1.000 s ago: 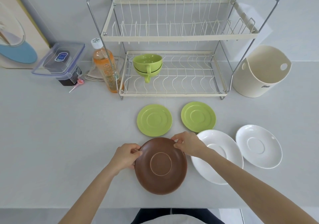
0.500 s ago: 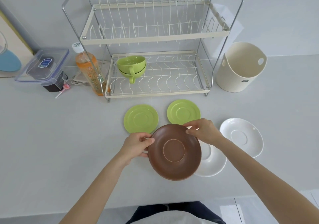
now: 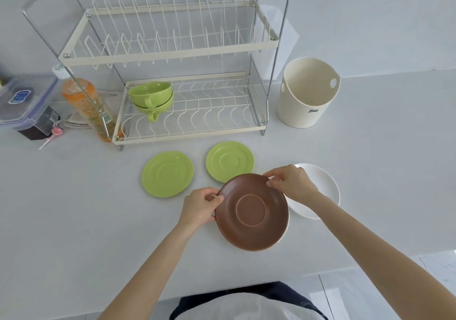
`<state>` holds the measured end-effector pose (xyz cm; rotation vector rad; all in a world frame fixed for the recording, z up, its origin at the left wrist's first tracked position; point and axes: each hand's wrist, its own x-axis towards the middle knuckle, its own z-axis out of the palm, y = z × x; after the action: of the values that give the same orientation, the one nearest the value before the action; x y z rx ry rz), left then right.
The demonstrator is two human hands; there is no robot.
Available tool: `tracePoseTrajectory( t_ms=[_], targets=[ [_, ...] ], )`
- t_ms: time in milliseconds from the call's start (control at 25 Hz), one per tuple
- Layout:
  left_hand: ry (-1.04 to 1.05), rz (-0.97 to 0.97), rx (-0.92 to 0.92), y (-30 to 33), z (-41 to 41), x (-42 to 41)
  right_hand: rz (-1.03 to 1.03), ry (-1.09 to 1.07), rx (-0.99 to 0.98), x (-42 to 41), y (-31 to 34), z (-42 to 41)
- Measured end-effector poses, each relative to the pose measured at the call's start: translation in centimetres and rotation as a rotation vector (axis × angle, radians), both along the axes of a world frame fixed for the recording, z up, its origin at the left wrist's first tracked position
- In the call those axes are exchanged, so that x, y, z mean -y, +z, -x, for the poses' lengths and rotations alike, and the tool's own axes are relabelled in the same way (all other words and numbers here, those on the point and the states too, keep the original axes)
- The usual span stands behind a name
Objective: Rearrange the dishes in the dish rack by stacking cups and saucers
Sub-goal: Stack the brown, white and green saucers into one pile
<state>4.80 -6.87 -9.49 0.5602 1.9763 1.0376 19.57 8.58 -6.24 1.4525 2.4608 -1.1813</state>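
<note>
Brown saucer (image 3: 251,212) over white saucers (image 3: 320,191); two green saucers (image 3: 167,173) flat on counter; green cups (image 3: 151,97) stacked in rack (image 3: 187,132).

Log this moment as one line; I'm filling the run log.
hands: left and right grip brown saucer | under it: white saucer | green saucers on counter | green cups stacked, lower rack

White countertop (image 3: 74,221), far centre a two-tier dish rack (image 3: 170,50), cream bucket (image 3: 308,95) far right, orange bottle (image 3: 88,107) and plastic container (image 3: 24,105) far left, two green saucers (image 3: 167,174) centre, white saucers (image 3: 325,186) right.
</note>
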Motion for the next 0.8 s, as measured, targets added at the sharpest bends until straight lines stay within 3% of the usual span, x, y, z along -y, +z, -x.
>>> tracePoseTrajectory(
  t_ms=[280, 440, 800],
  targets=[
    [0.013, 0.022, -0.235, -0.6, -0.6, -0.3, -0.077, 0.109, 0.002, -0.7, -1.1, 0.3],
    [0.03, 0.038, -0.275, -1.0, -0.6, -0.7, -0.109, 0.134, 0.003, -0.9, -1.4, 0.0],
    [0.064, 0.078, -0.102, -1.5, -0.8, -1.0, -0.096, 0.111, -0.029, -0.8, -2.3, -0.5]
  ],
)
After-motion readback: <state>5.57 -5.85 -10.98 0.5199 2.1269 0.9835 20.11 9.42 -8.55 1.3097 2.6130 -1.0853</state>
